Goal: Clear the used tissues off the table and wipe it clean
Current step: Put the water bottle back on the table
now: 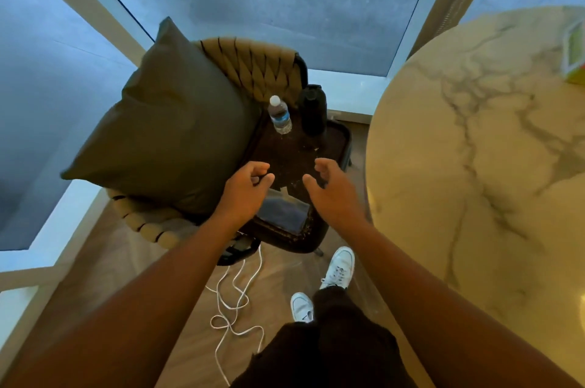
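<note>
Head view, listed left to right around the dark bench [294, 159]: grey cushion [167, 121] on a woven chair, left of the bench; left hand [245, 190] over its near edge, fingers [261, 171] loosely curled, holding nothing; water bottle [279, 115] and black flask [313, 110] upright at its far edge; right hand [330, 188] — fingers spread, empty; marble bench [481, 147] to the right. Used tissues — cannot tell where.

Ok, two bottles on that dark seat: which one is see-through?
The clear water bottle with the white cap and blue label, standing left of the other. The black bottle beside it is opaque, dark all over and taller.
</note>
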### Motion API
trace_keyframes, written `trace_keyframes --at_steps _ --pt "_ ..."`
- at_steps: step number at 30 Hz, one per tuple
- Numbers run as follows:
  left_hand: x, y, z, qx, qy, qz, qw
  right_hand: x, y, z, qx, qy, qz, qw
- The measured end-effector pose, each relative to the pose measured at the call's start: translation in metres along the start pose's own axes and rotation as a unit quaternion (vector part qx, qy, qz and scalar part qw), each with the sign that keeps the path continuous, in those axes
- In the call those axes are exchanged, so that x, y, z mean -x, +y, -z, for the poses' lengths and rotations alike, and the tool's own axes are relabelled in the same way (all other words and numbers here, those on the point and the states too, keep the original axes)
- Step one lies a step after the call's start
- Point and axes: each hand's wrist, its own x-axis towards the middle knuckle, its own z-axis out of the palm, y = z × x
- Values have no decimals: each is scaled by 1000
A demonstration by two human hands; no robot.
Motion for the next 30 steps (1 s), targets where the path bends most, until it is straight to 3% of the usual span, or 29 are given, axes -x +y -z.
trace_keyframes --at_steps 5,12,16,21,30 --pt "-69 -15 2 19 12 14 1000 -66 5 -48 -27 -24 -36 999" --pt "-179 -46 -26 91 26 50 994 -158 42 -121 -82 1 -135 987" --pt "-236 -59 -40 102 11 45 994 -206 63 -156 -87 32 -142 985" --pt "-281 -69 -41 102 -24 -29 994 -247 75 -185 -96 75 -144 982" --pt "-332 -65 -38 -9 -78 -172 982 -292 77 -203 -100 142 -116 978"
